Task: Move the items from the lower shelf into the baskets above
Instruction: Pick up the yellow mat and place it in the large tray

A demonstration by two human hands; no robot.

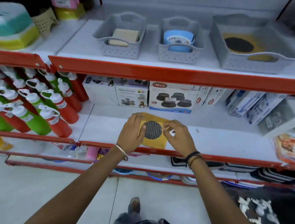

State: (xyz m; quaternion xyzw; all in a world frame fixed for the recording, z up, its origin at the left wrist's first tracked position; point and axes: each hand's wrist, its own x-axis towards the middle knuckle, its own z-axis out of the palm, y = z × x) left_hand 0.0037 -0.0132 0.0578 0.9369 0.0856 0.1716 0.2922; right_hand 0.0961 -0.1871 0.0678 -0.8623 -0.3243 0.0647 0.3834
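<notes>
A yellow packet with a round black patterned pad on its face lies at the front of the lower shelf, just in front of the boxed goods. The left hand grips the packet's left edge, its fingers curled over the top. The right hand pinches the packet's right edge with fingers together. Above the packet, on the upper shelf, stand three grey baskets; the right-most large basket holds a like yellow packet.
</notes>
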